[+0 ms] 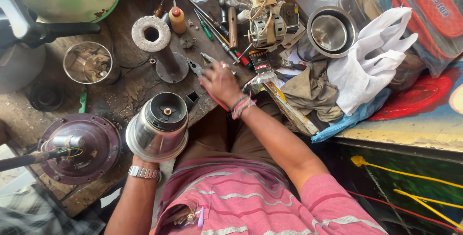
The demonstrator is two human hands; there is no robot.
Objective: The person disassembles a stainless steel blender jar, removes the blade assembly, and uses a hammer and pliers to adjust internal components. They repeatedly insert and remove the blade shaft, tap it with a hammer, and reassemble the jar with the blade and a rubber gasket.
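Note:
A shiny steel mixer jar [158, 128] lies upside down at the near edge of the worn wooden bench [126, 95], its black base with a brass coupling facing up. My left hand [142, 160], with a metal watch on the wrist, holds the jar from beneath and is mostly hidden by it. My right hand [219, 81], with bracelets and a ring, rests over a pair of red-handled pliers [198, 69] on the bench; its fingers curl on the handles.
A rusty metal pipe stand [159, 47] is just beyond the jar. Screwdrivers [217, 30], a small orange bottle [177, 19], an electric motor [267, 23], a steel bowl [332, 30], rags and a white bag [371, 61] crowd the back. A maroon fan motor [79, 147] sits left.

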